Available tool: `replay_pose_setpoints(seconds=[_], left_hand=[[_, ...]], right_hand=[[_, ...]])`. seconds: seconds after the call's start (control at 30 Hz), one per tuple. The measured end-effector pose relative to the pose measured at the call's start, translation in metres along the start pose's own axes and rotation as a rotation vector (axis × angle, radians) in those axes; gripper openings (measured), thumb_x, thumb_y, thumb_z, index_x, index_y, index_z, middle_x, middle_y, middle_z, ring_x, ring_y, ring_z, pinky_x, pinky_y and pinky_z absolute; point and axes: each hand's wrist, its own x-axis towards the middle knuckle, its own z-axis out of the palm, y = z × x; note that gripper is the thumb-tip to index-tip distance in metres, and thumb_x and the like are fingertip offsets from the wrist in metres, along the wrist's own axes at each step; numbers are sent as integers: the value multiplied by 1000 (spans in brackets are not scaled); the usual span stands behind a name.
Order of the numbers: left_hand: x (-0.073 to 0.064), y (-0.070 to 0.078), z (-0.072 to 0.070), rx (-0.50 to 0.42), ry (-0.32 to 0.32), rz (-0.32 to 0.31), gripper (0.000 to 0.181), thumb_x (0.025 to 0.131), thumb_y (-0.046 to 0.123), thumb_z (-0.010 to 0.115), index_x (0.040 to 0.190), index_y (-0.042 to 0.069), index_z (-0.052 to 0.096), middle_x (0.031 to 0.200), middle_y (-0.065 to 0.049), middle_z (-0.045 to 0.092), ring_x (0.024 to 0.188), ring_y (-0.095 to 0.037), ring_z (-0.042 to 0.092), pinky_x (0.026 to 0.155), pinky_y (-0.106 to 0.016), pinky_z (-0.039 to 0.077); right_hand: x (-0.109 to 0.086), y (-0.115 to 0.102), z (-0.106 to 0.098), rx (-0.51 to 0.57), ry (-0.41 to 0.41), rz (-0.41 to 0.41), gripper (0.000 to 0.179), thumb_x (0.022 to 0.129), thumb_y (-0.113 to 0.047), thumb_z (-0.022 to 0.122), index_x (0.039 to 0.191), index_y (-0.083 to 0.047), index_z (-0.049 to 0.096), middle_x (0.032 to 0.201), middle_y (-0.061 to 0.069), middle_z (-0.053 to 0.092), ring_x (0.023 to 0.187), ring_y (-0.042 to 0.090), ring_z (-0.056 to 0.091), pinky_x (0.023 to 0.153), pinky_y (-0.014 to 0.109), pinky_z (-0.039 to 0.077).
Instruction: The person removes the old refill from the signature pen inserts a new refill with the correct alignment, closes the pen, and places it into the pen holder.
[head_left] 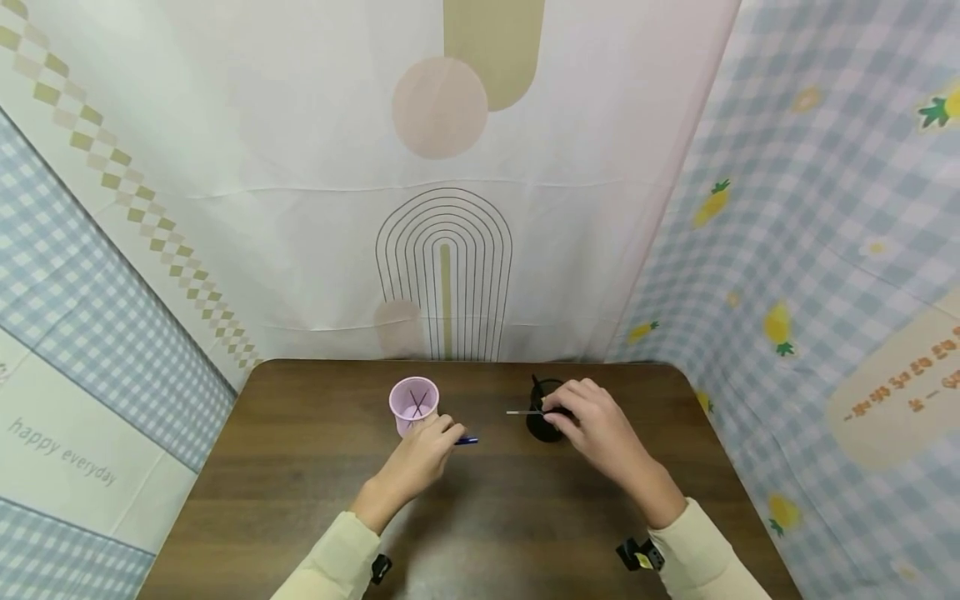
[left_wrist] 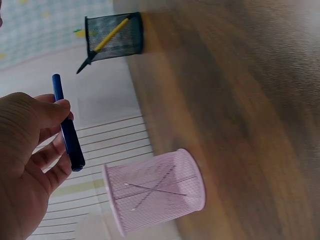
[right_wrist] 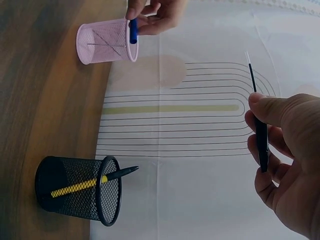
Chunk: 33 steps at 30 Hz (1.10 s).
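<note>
The desk (head_left: 300, 517) is wood-grained, far corners rounded. Near its far edge stand a round black mesh cup (right_wrist: 75, 207), right of centre, and a pink mesh cup (left_wrist: 155, 215), left. Above the desk, near the pink cup, my left hand (head_left: 420, 454) pinches a smooth blue pen (left_wrist: 70, 137), one end toward the right edge. My right hand (head_left: 596, 425) pinches a slim dark stick (right_wrist: 261, 140), long axis paralleling the far edge, pale tip leftward.

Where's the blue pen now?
At the left of the left wrist view, the blue pen is pinched in the left hand, up and left of the pink mesh cup. In the head view, one end shows right of that hand.
</note>
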Motion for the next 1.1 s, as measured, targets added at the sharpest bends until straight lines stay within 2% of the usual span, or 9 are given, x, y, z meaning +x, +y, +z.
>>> replay_pose_setpoints(seconds=[0.23,0.37,0.57,0.8,0.93,1.1], left_hand=[[-9,-2,12,-3,1,12,16,83,0,72,95,9,66,85,-1,61,73,-20,57,68,-35,50],[-15,-3,19,9,-26,18,17,83,0,72,94,10,64,85,-1,60,72,-19,56,68,-33,49],[-24,-3,29,4,-120,-2,16,83,0,68,95,11,64,85,-1,60,74,-19,54,68,-33,48],[-37,1,37,17,-228,-25,16,86,3,71,98,13,65,89,-1,60,77,-19,55,68,-33,49],[-46,5,42,35,-289,-9,15,88,6,72,100,13,65,92,-2,61,80,-19,57,68,-33,52],[-54,12,45,16,-343,19,17,85,7,75,98,13,65,92,-2,60,81,-19,59,70,-34,53]], right_hand=[[-3,1,2,-9,-5,20,23,81,-11,86,98,-18,73,100,-7,71,90,13,61,76,34,51],[-4,2,4,-8,-11,15,21,82,-12,85,98,-18,73,100,-7,71,90,13,62,76,35,52],[-3,2,5,-11,-15,13,21,82,-12,85,98,-18,73,100,-7,70,90,14,61,75,37,50],[-2,3,6,-15,-16,17,20,83,-13,85,97,-18,72,99,-7,70,90,13,61,74,36,50],[-2,4,7,-13,-17,16,19,82,-13,85,97,-17,73,99,-7,71,90,14,61,74,36,50],[-2,3,7,-12,-23,20,20,82,-13,85,97,-18,73,100,-8,70,90,14,61,75,36,50]])
